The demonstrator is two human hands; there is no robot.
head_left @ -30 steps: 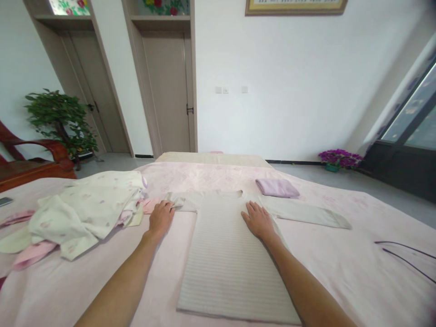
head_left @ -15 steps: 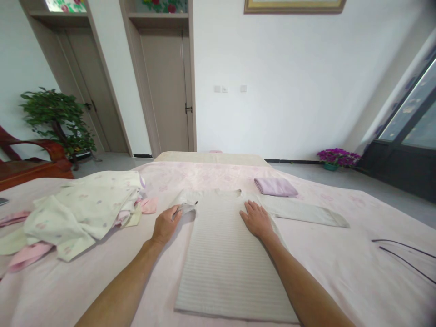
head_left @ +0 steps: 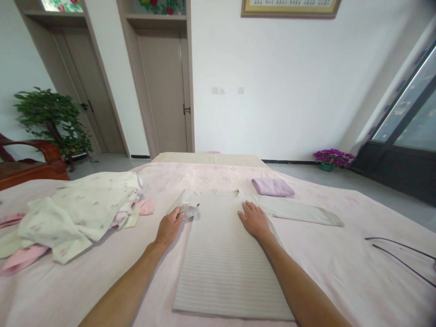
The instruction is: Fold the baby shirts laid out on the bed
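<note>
A pale grey striped long-sleeved shirt [head_left: 228,268] lies flat on the pink bedspread [head_left: 143,290], its collar at the far end. My left hand [head_left: 169,225] pinches the bunched left sleeve [head_left: 185,204] beside the shirt's upper left side. On the upper right of the chest, my right hand [head_left: 255,219] rests palm down with its fingers stretched out. From there the right sleeve [head_left: 306,213] reaches straight out to the right. A folded lilac cloth [head_left: 273,186] lies just beyond that sleeve.
Left of the shirt is a heap of white printed clothes [head_left: 81,204] with pink pieces. Dark-armed glasses [head_left: 402,250] lie at the right. Past the bedspread stand a wooden chair [head_left: 37,159], a leafy plant [head_left: 51,118] and purple flowers [head_left: 334,158].
The left sleeve has shifted and bunched differently in my left hand, which has moved slightly right. My right hand stays on the shirt. The whole view has tilted a little.
</note>
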